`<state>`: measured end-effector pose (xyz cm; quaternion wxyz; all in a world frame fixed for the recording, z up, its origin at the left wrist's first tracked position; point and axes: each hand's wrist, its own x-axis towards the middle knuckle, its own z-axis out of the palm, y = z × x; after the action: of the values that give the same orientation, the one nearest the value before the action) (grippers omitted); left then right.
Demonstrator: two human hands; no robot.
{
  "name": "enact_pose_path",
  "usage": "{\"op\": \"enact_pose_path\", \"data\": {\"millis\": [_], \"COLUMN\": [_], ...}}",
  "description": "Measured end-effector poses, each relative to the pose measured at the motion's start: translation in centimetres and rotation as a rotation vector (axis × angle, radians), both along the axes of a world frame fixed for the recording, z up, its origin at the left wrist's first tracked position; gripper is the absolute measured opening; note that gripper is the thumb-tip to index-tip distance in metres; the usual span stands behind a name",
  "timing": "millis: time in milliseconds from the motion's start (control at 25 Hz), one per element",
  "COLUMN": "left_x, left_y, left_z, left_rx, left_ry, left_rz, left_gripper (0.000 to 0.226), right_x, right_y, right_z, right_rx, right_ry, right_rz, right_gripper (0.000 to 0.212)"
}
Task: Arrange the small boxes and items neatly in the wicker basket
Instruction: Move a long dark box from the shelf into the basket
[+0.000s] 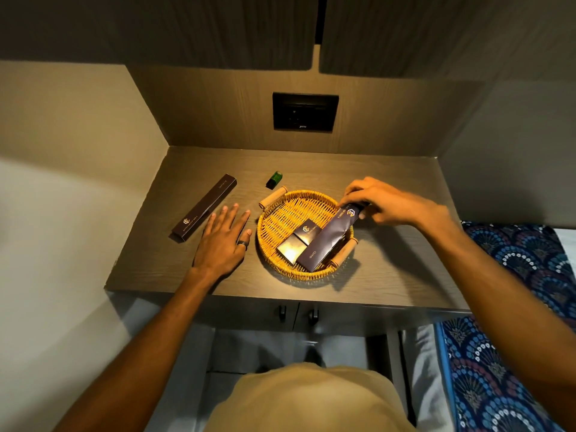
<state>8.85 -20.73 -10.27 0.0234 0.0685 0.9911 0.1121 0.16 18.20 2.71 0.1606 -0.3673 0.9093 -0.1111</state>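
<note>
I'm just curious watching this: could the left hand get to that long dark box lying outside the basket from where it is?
Probably yes. The left hand is open and empty, flat on the table, and the long dark box lies just beyond its fingertips with only bare tabletop between them. The wicker basket sits off to its other side.

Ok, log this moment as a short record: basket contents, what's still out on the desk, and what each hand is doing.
surface: wooden desk
basket: round wicker basket, two handles
in basket: two small dark boxes, lying flat, touching
being placed: long comb box, tilted, far end raised over the rim
right hand: gripping the comb box's far end
left hand: open, flat on the desk, left of the basket
still outside: long dark box; small green bottle
</note>
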Motion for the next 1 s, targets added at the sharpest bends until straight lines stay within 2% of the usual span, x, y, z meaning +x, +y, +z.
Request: {"op": "enact_pose_path", "data": {"millis": [480, 1000], "left_x": [0.0, -0.1], "left_y": [-0.1, -0.2], "left_z": [-0.1, -0.4], "left_rx": [0.015, 0.024], "left_ry": [0.008, 0.013], "left_rz": [0.0, 0.009], "left_gripper": [0.062, 0.063], "right_x": [-1.4, 0.7], "right_y": [-1.0, 0.4], "right_z": [2.7, -1.1], "right_rx": [0.214, 0.011], "right_ry": [0.051, -0.129], "right_rz": [0.093, -0.017], "right_gripper": [0.065, 0.056]}}
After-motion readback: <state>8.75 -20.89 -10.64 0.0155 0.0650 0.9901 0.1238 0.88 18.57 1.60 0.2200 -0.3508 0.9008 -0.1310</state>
